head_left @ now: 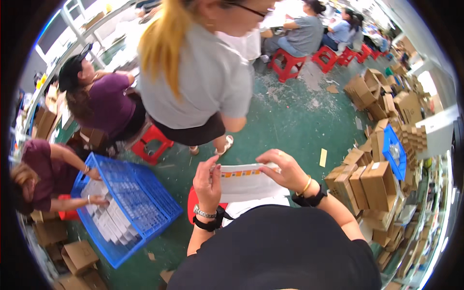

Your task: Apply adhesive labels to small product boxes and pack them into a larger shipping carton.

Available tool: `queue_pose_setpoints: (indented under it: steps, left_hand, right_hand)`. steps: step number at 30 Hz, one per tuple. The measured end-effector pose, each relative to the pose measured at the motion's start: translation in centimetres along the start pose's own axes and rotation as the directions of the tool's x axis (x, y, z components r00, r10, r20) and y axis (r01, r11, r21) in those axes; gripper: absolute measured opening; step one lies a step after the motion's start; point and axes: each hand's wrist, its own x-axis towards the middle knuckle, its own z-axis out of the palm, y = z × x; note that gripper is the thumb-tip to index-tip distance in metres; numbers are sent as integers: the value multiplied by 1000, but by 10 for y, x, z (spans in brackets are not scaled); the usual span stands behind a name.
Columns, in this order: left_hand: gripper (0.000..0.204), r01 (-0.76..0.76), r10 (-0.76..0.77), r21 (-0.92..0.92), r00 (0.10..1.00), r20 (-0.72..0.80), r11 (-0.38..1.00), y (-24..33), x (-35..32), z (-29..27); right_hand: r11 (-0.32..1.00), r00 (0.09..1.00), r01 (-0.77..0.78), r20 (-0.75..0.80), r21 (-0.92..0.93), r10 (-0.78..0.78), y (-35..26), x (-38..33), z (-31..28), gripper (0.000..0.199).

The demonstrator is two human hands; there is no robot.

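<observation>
In front of my body I hold a flat white rectangular piece (246,186) with a row of orange printed squares along its far edge. I cannot make out whether it is a sheet or a flat carton. My left hand (208,186) grips its left end, thumb against the near face and fingers raised. At the far right corner, my right hand (285,170) pinches it, fingers curled over the edge. Beneath it, more white sheet-like material (256,205) shows, partly covered by my chest. A red stool (193,205) peeks out beside my left wrist.
A blue crate (145,200) with white boxes stands at the left; another person's hands reach into it. A person in grey (193,77) stands just ahead. Cardboard boxes (369,186) pile up on the right. Red stools (287,65) line the far side.
</observation>
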Motion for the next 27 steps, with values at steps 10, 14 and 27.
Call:
queue_pose_setpoints:
  steps: [10, 14, 27]
  left_hand:
    - [32, 71, -32, 184, 978, -206, 980, 0, 17, -26]
    - [32, 152, -85, 235, 958, -274, 960, -4, 25, -30]
    - [32, 45, 6, 293, 985, -171, 955, -30, 136, -22]
  right_hand:
    - [755, 829, -538, 396, 376, 394, 14, 102, -19, 38]
    - [643, 821, -560, 452, 523, 349, 28, 102, -33, 30]
    - [794, 853, -457, 451, 401, 263, 99, 176, -100, 32]
